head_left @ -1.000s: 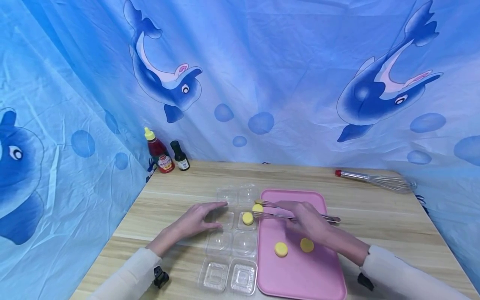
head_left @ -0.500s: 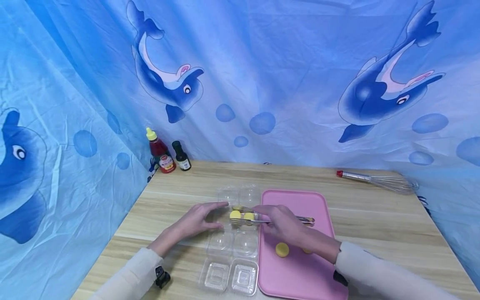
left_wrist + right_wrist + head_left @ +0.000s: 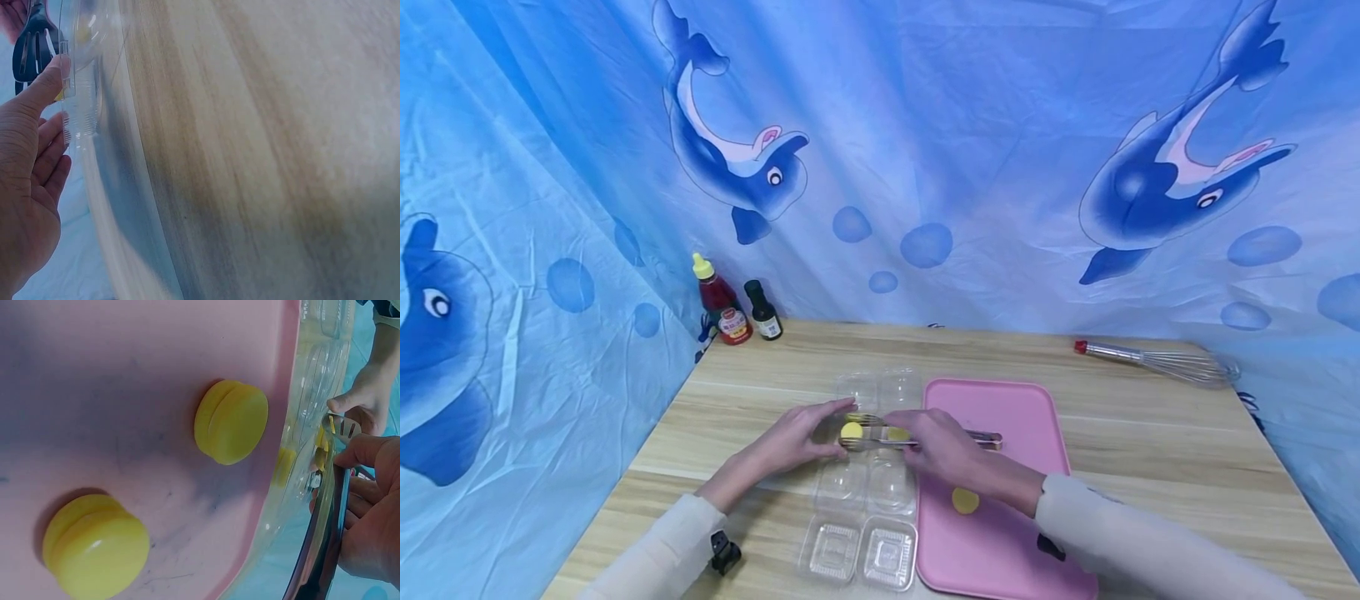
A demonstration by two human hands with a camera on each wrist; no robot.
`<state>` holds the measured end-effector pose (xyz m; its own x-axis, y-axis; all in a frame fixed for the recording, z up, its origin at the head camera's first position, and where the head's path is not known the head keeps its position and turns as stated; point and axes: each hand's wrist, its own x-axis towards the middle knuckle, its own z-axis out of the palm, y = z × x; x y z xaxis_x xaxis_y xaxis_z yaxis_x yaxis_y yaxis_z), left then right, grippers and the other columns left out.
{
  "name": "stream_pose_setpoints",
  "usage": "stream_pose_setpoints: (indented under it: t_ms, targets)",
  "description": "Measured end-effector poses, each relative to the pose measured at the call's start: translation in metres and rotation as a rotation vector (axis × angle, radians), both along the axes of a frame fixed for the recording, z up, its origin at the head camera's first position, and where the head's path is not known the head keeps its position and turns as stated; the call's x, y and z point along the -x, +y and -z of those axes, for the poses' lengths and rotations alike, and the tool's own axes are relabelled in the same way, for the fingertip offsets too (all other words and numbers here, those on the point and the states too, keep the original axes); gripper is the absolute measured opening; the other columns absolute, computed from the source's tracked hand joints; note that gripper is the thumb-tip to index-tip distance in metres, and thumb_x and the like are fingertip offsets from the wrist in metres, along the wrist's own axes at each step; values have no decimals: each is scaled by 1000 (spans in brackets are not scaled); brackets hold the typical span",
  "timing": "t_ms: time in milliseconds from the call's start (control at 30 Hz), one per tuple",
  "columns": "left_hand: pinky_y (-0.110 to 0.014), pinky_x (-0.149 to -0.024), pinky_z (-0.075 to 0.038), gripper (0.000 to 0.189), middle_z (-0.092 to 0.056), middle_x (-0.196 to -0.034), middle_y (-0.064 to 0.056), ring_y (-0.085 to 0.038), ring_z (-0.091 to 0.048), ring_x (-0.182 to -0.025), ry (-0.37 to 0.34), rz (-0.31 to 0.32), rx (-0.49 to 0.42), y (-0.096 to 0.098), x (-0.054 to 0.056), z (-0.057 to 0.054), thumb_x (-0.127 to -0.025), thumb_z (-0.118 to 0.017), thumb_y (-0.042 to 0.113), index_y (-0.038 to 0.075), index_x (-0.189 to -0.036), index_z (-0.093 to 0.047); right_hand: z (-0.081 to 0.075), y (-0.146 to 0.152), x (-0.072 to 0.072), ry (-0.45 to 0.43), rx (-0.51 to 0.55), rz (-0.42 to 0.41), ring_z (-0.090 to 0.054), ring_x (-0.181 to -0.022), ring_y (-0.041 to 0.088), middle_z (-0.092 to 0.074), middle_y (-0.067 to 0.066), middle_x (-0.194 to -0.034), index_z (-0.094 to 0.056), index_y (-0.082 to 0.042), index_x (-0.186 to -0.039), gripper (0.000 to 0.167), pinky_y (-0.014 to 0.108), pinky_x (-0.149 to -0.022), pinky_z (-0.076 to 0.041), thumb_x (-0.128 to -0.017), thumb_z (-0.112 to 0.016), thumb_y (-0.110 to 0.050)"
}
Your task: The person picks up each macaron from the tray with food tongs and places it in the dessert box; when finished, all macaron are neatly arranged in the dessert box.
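Note:
My right hand (image 3: 943,446) grips metal tongs (image 3: 988,439) with slotted ends. Between those ends is a yellow macaron (image 3: 852,432), over the left cup of a clear plastic container (image 3: 839,455). A second macaron (image 3: 897,434) sits in the right cup, partly behind the tongs. At the container's left side, my left hand (image 3: 793,437) holds its edge, thumb on the near side and index finger on the far side. The left wrist view shows the thumb (image 3: 47,84) against the clear rim. On the pink tray (image 3: 1000,542) lie macarons, two of them plain in the right wrist view (image 3: 231,422).
Another clear container (image 3: 859,554) stands nearer me, its lid folded out. At the back left are a red sauce bottle (image 3: 722,304) and a small dark bottle (image 3: 763,312). A whisk (image 3: 1157,362) lies at the back right. A blue dolphin curtain (image 3: 1000,167) hangs behind the table.
My right hand has moved left with the tongs, carrying the macaron from the tray's edge across the right cup to the left cup. The left hand stays at the container.

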<state>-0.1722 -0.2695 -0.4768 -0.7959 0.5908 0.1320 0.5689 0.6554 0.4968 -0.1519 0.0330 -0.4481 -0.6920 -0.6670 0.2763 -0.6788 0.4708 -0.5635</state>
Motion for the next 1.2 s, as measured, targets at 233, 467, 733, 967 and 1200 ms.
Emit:
stream_pose_setpoints:
  t_ms: [233,467,733,967,1200]
  targets:
    - [-48,-119,-44,84,-59,-154,-4,-27,-56,-140,-10,-7,17,-1,0,2,-83,-91,37,12,-155,-55,2,-5,-1,-17,-16,12,-68,-73,8,-71,17,-134,-69,-2,-138,64,15,-64,-56,-78,-69,18]
    - [-47,-118,-45,83,-59,-153,-4,-27,-57,-139,-2,-1,14,0,1,3,-83,-91,36,11,-154,-56,2,-7,0,-16,-32,26,-76,-85,22,-72,18,-132,-70,-1,-136,61,17,-68,-59,-78,-70,18]
    - [-49,-116,-48,81,-62,-150,-7,-30,-60,-136,17,13,-15,4,1,1,-83,-92,32,7,-152,-57,-1,-11,1,-47,-38,10,-61,-56,7,-71,20,-133,-68,2,-137,60,14,-49,-51,-79,-68,21]
    - [-50,-116,-47,82,-61,-151,-6,-30,-59,-137,20,9,-3,2,1,1,-84,-91,35,8,-153,-56,-7,-11,1,-138,-41,28,-44,-41,3,-67,23,-138,-65,4,-139,62,19,-39,-48,-80,-66,22]
    - [-51,-115,-48,83,-62,-150,-9,-32,-60,-136,16,5,2,1,2,1,-83,-91,36,8,-153,-56,-9,-12,5,-112,-68,22,-49,-46,4,-69,22,-136,-67,2,-138,62,18,-42,-50,-79,-69,20]
